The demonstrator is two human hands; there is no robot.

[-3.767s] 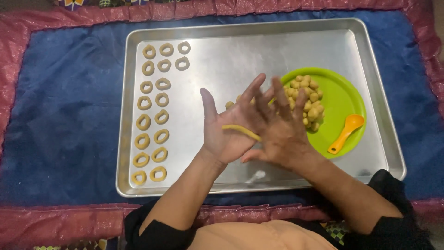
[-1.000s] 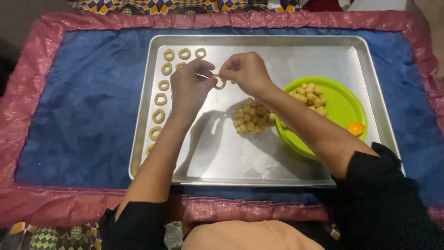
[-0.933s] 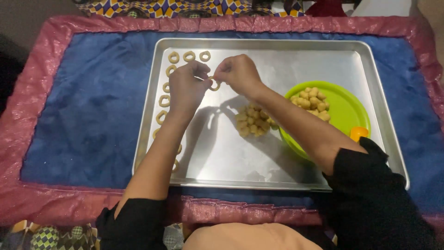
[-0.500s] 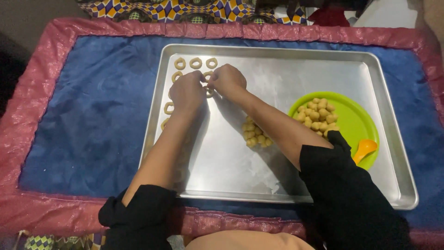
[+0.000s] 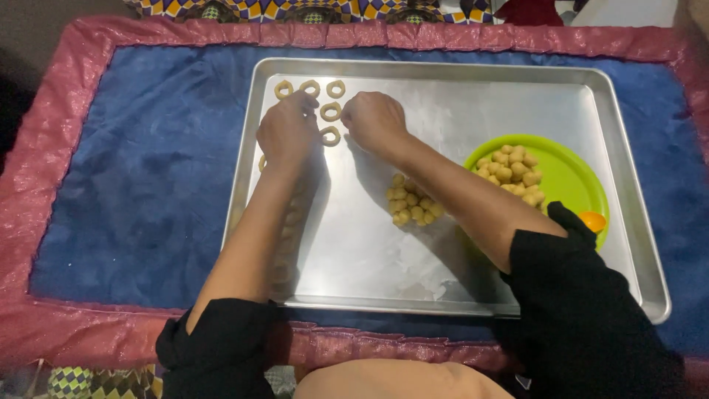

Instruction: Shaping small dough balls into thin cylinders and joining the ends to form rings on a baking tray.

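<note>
Both my hands rest low on a silver baking tray [image 5: 517,96], near its far left corner. My left hand [image 5: 286,131] and my right hand [image 5: 374,120] meet at a small dough ring [image 5: 330,136], fingertips touching it on the tray. More dough rings [image 5: 331,111] lie just beyond it, with three in a row along the far edge [image 5: 309,89]. My left arm covers the column of rings down the left side. A small heap of dough balls [image 5: 410,205] lies on the tray under my right forearm.
A green plate [image 5: 569,177] with several dough balls [image 5: 511,166] sits on the tray's right side, an orange spoon [image 5: 593,220] at its edge. The tray lies on a blue cloth [image 5: 140,170] with a pink border [image 5: 74,332].
The hands rolled a dough strip between the palms, shaped it into a ring above the tray, then lowered it onto the tray at the third column. The view shifted slightly.
</note>
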